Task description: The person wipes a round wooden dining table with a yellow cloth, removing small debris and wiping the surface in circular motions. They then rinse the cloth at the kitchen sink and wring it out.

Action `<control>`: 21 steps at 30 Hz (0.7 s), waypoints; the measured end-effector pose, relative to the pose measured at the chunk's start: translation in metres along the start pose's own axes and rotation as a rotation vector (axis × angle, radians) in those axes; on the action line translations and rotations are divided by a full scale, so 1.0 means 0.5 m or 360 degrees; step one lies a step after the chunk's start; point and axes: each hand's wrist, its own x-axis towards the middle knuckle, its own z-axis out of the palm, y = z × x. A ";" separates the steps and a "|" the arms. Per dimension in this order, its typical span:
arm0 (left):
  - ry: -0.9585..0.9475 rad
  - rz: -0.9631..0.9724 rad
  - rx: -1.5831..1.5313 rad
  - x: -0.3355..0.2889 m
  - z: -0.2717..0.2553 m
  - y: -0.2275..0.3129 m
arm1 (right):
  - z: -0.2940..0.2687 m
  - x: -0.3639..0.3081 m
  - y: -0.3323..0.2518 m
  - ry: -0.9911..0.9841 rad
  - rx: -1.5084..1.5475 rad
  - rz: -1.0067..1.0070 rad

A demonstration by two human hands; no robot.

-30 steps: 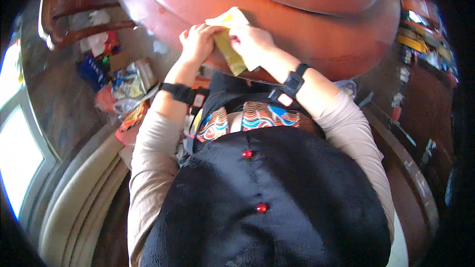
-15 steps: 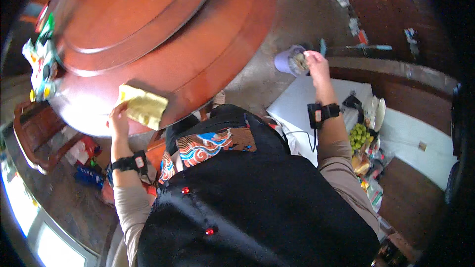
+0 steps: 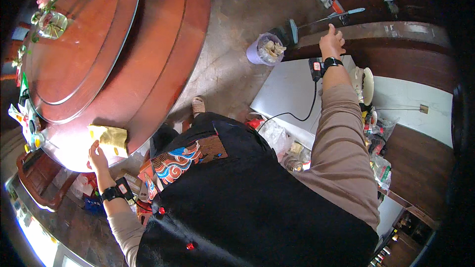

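Note:
My left hand [image 3: 98, 159] is at the near left edge of the round red-brown table [image 3: 153, 104], fingers apart. Its fingertips overlap the lower left corner of a yellow cloth [image 3: 111, 141], which lies creased on the tabletop. I cannot tell whether they touch it. Stretched far out to the right, my right hand [image 3: 332, 43] holds nothing, its fingers spread. It is above the far end of a white cabinet top [image 3: 284, 86], beside a dark wooden ledge. Left of it, a purple waste bin [image 3: 253, 53] on the floor contains crumpled pale waste.
A glass vase [image 3: 52, 24] with flowers stands on the table's raised turntable [image 3: 99, 44]. A wooden chair [image 3: 37, 183] is at the left. A long-handled brush [image 3: 294, 32] leans past the bin. Bagged goods [image 3: 381, 170] crowd the right side. A cable runs from my right wrist.
My view has turned right. My right hand has reached farther out, and its fingers have gone from pinched to spread. My left fingers have loosened from the cloth's edge.

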 end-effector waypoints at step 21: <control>0.0450 -0.0506 -0.0394 -0.151 -0.062 -0.043 | -0.466 -0.862 -0.728 -0.0402 0.1713 -0.3596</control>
